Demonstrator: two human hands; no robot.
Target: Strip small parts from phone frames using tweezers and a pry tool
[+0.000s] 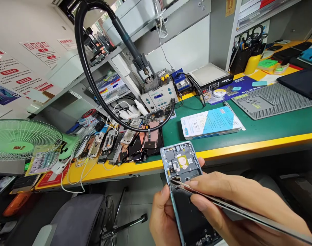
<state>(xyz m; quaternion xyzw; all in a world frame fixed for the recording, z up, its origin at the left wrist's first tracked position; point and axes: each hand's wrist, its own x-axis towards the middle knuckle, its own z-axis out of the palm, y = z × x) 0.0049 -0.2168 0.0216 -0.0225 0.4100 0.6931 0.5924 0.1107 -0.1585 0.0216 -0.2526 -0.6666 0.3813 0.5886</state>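
An opened smartphone (180,205) with its inner parts bare is held tilted in front of the workbench. My left hand (162,215) grips it, the thumb on the left edge and a fingertip showing at the right edge. In my right hand (233,194) is a pair of metal tweezers (238,211), pinched between thumb and fingers. The tips of the tweezers reach the left side of the phone, just below its upper board area. Whether they pinch a small part there I cannot tell. The phone's lower right is partly hidden by my right hand.
Across the green mat (263,133) lie a blue and white box (211,122) and a perforated grey plate (271,100). A hot-air station (159,97) with a looping black hose (81,68) stands behind piled phone parts (130,143). A green fan (25,140) and a chair (76,218) are at left.
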